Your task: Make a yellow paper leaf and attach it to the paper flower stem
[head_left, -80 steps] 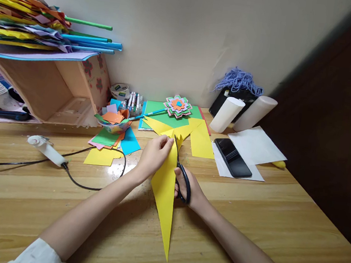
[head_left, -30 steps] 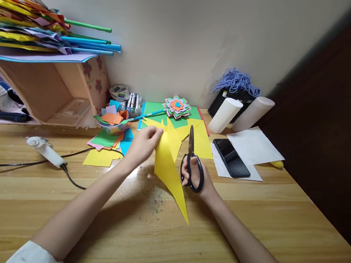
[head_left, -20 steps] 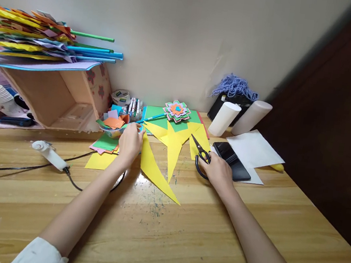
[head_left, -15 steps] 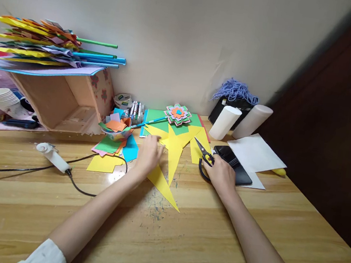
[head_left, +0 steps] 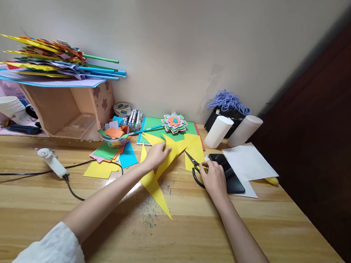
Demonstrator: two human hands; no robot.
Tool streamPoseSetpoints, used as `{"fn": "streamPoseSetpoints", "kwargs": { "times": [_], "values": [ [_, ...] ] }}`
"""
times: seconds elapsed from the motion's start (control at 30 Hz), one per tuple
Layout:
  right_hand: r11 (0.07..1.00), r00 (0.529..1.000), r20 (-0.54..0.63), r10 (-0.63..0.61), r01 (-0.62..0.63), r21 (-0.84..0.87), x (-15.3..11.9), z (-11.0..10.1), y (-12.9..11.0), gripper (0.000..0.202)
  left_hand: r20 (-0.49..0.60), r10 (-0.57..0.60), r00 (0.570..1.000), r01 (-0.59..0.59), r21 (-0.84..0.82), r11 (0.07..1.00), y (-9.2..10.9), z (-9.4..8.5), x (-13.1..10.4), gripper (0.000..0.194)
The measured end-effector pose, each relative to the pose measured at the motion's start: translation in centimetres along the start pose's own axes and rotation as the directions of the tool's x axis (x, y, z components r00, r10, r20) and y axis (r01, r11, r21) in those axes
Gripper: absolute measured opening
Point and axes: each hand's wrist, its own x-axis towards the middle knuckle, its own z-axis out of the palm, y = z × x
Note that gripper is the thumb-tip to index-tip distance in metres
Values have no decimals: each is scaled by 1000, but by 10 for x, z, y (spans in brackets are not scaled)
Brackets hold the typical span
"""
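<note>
My left hand [head_left: 156,155] is closed on a yellow paper cutout [head_left: 169,156] with long pointed tips, its fingers pinching the upper part. Another pointed yellow piece [head_left: 157,194] lies under that wrist. At the right, my right hand [head_left: 216,178] has its fingers closed at the handles of black scissors [head_left: 194,163]. Their blades point up and left, over a yellow sheet [head_left: 190,163]. Part of one handle loop is hidden by the fingers. Beside this hand lies a black tablet-like device [head_left: 232,180].
Behind the cutout, a layered paper flower [head_left: 174,123] on a blue stick rests on green paper [head_left: 152,125]. Left are a cup of paper scraps [head_left: 114,140], a corded glue gun [head_left: 53,163] and a pink box [head_left: 102,100]. White rolls [head_left: 220,132] stand at the back right.
My left hand has moved right onto the yellow cutout, whose lower point has swung left. The scissors have shifted slightly toward me, with my right hand still at the handles. The camera view has tilted.
</note>
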Motion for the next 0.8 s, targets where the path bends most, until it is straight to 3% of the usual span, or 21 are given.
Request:
{"fn": "streamPoseSetpoints", "kwargs": {
  "times": [0.13,0.23,0.3,0.33,0.4,0.47,0.57,0.63,0.73,0.8],
  "values": [
    [939,987,-80,-141,158,307,-5,-11,-16,26,135,123,983,-110,-103,989,9,-56,-13,38],
    [875,966,-34,-255,246,416,-18,-15,-35,29,415,261,872,-229,-127,965,-2,-79,-33,40],
    [845,926,39,-377,326,424,-27,-14,-46,28,535,233,812,-242,-54,969,-19,-75,-47,39],
    [828,896,81,-438,366,424,-31,-12,-50,27,515,200,834,-244,19,970,-28,-68,-54,38],
    [799,837,153,-525,422,428,-39,-9,-56,25,359,164,919,-222,125,967,-45,-51,-69,29],
    [785,816,199,-542,409,465,-44,-6,-60,23,211,191,959,-228,165,960,-56,-38,-83,26],
    [731,857,283,-430,146,666,-48,-1,-66,19,71,328,942,-336,180,925,-61,-31,-104,26],
    [581,867,378,-325,-132,803,-51,2,-72,19,79,372,925,-380,129,916,-59,-31,-116,23],
    [325,815,522,-251,-437,839,-57,7,-81,27,78,369,926,-369,-7,929,-51,-28,-127,20],
    [236,765,592,-255,-544,805,-60,8,-86,29,49,347,937,-341,-100,935,-43,-21,-132,20]
  ]
}}
